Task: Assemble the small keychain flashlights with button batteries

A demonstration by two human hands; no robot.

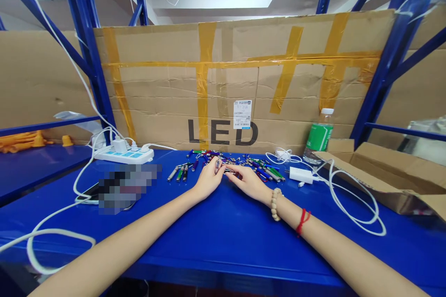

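Head view suggests unfinished work: the left hand point(207, 181) pinches a small shiny piece point(218, 164), the right hand point(251, 182) curls just beside it, grip unclear, and slim tubes point(180, 173), perhaps done, lie left of the fingers, with loose parts point(244, 159), likely pending, beyond them.

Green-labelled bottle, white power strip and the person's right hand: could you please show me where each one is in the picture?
Green-labelled bottle point(319, 137): head view, on its green label.
White power strip point(121, 158): head view, on its front casing.
Right hand point(252, 182): head view, on the back of the hand.
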